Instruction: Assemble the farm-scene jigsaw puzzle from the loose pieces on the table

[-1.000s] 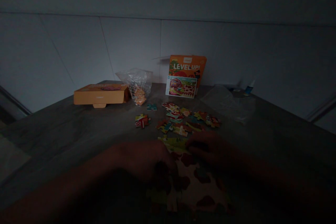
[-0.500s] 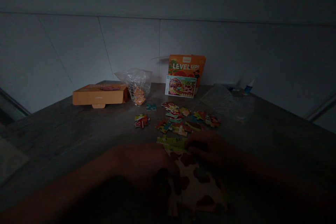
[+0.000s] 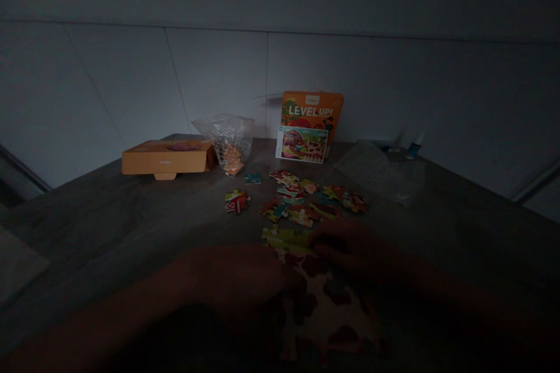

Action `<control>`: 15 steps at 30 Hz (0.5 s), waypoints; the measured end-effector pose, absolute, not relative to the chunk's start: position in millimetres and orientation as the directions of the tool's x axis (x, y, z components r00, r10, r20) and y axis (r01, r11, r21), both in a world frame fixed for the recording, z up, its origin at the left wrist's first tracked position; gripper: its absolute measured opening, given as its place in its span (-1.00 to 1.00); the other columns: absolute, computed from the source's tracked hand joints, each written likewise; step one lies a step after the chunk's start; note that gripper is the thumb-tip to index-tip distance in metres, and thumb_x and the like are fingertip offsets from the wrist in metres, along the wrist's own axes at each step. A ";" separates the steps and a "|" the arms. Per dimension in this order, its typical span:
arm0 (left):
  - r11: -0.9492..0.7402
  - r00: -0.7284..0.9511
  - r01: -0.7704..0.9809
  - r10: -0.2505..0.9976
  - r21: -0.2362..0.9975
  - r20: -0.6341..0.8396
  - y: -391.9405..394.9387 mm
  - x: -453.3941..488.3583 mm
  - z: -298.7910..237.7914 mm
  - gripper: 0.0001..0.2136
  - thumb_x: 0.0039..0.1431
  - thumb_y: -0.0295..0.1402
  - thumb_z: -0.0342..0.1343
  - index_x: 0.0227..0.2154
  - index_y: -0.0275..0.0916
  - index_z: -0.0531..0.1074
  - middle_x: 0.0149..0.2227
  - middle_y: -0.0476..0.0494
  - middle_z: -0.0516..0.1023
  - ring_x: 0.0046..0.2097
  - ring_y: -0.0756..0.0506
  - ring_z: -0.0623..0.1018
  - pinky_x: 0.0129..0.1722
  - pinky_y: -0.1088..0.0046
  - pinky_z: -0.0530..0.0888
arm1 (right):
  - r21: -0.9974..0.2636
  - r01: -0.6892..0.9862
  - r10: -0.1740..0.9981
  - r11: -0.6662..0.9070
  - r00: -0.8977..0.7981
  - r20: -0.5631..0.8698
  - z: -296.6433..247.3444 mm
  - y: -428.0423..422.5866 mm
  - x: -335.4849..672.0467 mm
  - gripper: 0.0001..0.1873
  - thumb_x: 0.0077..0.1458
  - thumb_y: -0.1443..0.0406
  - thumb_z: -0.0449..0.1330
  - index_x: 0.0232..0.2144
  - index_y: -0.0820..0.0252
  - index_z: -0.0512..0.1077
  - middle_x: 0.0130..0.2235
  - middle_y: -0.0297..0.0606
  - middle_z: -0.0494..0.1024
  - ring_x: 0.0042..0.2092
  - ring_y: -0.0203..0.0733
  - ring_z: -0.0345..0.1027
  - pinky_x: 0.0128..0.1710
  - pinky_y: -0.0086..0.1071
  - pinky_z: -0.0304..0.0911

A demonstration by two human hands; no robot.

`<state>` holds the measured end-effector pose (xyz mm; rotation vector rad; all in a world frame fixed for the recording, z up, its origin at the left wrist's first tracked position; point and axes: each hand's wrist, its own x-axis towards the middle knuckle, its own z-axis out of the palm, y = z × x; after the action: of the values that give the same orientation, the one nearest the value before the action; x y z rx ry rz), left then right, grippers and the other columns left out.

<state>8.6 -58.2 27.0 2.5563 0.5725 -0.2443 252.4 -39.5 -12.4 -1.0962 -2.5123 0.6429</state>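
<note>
A partly joined jigsaw puzzle lies on the dark table in front of me, showing a cow with dark patches. Along its far edge runs a green strip of pieces. My left hand reaches over the puzzle's left side, fingers bent down onto it; its fingertips are lost in shadow. At the upper right edge, my right hand has thumb and fingers curled together on the green strip's end. Just beyond the hands lies a heap of loose puzzle pieces. The puzzle's near edge fades into darkness.
An orange box lies at the back left beside a clear bag of pieces. An orange LEVEL UP box stands behind a picture card. To the right are an empty plastic bag and a small bottle.
My left hand has shifted slightly to the right over the puzzle. The right hand stays at the upper right edge, almost still. The loose pieces have not moved.
</note>
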 end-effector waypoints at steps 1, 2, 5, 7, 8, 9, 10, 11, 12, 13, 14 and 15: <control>-0.784 0.895 0.440 0.345 0.438 -0.281 -58.8 8.9 28.5 -0.62 -0.01 -0.47 0.18 -0.07 -0.18 0.42 -0.13 -0.15 0.57 -0.20 -0.16 0.57 -0.37 0.44 0.44 | -0.515 0.603 0.747 0.609 -0.654 0.117 -12.5 -39.0 252.4 -0.85 0.15 0.34 0.11 -0.29 0.20 0.49 -0.33 -0.27 0.54 -0.32 -0.23 0.38 -0.35 -0.39 0.17; -0.783 0.897 0.437 0.341 0.444 -0.282 -59.3 9.2 29.7 -0.62 0.00 -0.48 0.18 -0.06 -0.18 0.42 -0.12 -0.14 0.57 -0.19 -0.15 0.57 -0.36 0.45 0.44 | -0.510 0.604 0.745 0.612 -0.657 0.118 -12.5 -38.6 252.3 -0.84 0.14 0.34 0.11 -0.29 0.20 0.49 -0.33 -0.26 0.54 -0.32 -0.23 0.38 -0.35 -0.39 0.17; -0.779 0.904 0.424 0.329 0.462 -0.275 -60.5 9.9 31.1 -0.61 0.00 -0.46 0.19 -0.05 -0.21 0.41 -0.09 -0.14 0.56 -0.17 -0.14 0.57 -0.34 0.47 0.45 | -0.503 0.610 0.746 0.613 -0.656 0.113 -12.7 -38.0 252.3 -0.83 0.14 0.34 0.11 -0.28 0.21 0.50 -0.32 -0.25 0.54 -0.32 -0.23 0.38 -0.35 -0.39 0.17; -0.776 0.895 0.442 0.346 0.450 -0.282 -61.0 9.9 30.6 -0.60 -0.01 -0.44 0.21 -0.04 -0.20 0.41 -0.11 -0.15 0.56 -0.18 -0.15 0.57 -0.32 0.45 0.46 | -0.508 0.613 0.751 0.606 -0.651 0.110 -13.0 -38.1 252.7 -0.83 0.15 0.33 0.11 -0.27 0.20 0.50 -0.32 -0.25 0.54 -0.32 -0.23 0.38 -0.33 -0.38 0.18; -0.771 0.891 0.450 0.356 0.451 -0.281 -61.0 9.8 30.2 -0.59 -0.01 -0.44 0.21 -0.04 -0.18 0.41 -0.12 -0.14 0.57 -0.18 -0.14 0.57 -0.30 0.45 0.46 | -0.511 0.613 0.754 0.602 -0.648 0.110 -13.3 -38.1 252.9 -0.82 0.15 0.32 0.11 -0.26 0.20 0.50 -0.31 -0.25 0.54 -0.31 -0.22 0.38 -0.32 -0.37 0.19; -0.763 0.891 0.451 0.359 0.463 -0.278 -60.9 9.6 30.0 -0.59 -0.01 -0.45 0.21 -0.03 -0.16 0.41 -0.12 -0.12 0.57 -0.17 -0.14 0.56 -0.28 0.45 0.46 | -0.516 0.613 0.756 0.598 -0.646 0.109 -13.7 -38.2 253.2 -0.82 0.15 0.32 0.11 -0.25 0.19 0.50 -0.30 -0.25 0.54 -0.30 -0.22 0.38 -0.32 -0.37 0.19; -0.754 0.892 0.451 0.361 0.478 -0.272 -60.6 9.4 30.0 -0.59 0.00 -0.46 0.20 -0.03 -0.14 0.41 -0.10 -0.11 0.56 -0.15 -0.13 0.56 -0.25 0.45 0.46 | -0.521 0.611 0.755 0.596 -0.647 0.105 -14.0 -38.1 253.3 -0.82 0.15 0.32 0.10 -0.25 0.19 0.50 -0.30 -0.24 0.55 -0.29 -0.22 0.39 -0.31 -0.37 0.20; -0.745 0.895 0.447 0.360 0.495 -0.265 -60.3 9.2 30.2 -0.60 0.00 -0.47 0.20 -0.04 -0.13 0.41 -0.07 -0.10 0.54 -0.14 -0.13 0.55 -0.23 0.45 0.46 | -0.523 0.610 0.754 0.595 -0.649 0.101 -14.2 -38.1 253.4 -0.82 0.15 0.32 0.10 -0.24 0.19 0.49 -0.29 -0.24 0.55 -0.29 -0.22 0.39 -0.31 -0.37 0.20; -0.738 0.897 0.441 0.357 0.511 -0.260 -59.8 8.9 30.5 -0.61 0.00 -0.47 0.19 -0.05 -0.13 0.41 -0.05 -0.09 0.53 -0.13 -0.12 0.55 -0.22 0.45 0.46 | -0.523 0.608 0.752 0.598 -0.652 0.101 -14.4 -38.0 253.4 -0.82 0.15 0.33 0.10 -0.25 0.19 0.49 -0.30 -0.25 0.55 -0.30 -0.22 0.39 -0.32 -0.38 0.20; -0.734 0.900 0.435 0.352 0.521 -0.256 -59.3 8.7 30.9 -0.62 0.00 -0.48 0.19 -0.06 -0.14 0.41 -0.05 -0.09 0.53 -0.12 -0.12 0.55 -0.22 0.45 0.46 | -0.518 0.608 0.750 0.601 -0.653 0.104 -14.6 -37.9 253.3 -0.82 0.15 0.34 0.10 -0.25 0.19 0.49 -0.30 -0.25 0.55 -0.30 -0.22 0.39 -0.32 -0.38 0.20; -0.733 0.903 0.430 0.349 0.527 -0.252 -58.9 8.5 31.3 -0.62 0.00 -0.49 0.19 -0.07 -0.15 0.41 -0.05 -0.08 0.53 -0.12 -0.12 0.55 -0.22 0.45 0.45 | -0.514 0.608 0.748 0.605 -0.655 0.107 -14.7 -37.8 253.2 -0.83 0.15 0.34 0.10 -0.26 0.18 0.49 -0.30 -0.26 0.55 -0.30 -0.22 0.39 -0.33 -0.38 0.19; -0.734 0.904 0.427 0.348 0.528 -0.249 -58.5 8.3 31.5 -0.62 0.00 -0.50 0.19 -0.07 -0.15 0.41 -0.06 -0.08 0.53 -0.12 -0.12 0.54 -0.22 0.46 0.45 | -0.511 0.608 0.748 0.607 -0.655 0.109 -14.8 -37.7 253.2 -0.83 0.15 0.34 0.10 -0.26 0.18 0.49 -0.31 -0.27 0.55 -0.31 -0.22 0.39 -0.33 -0.38 0.19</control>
<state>8.3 -58.5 31.5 2.4662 0.5540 -0.1768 253.2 -37.7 -14.8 -1.0984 -2.5241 0.6321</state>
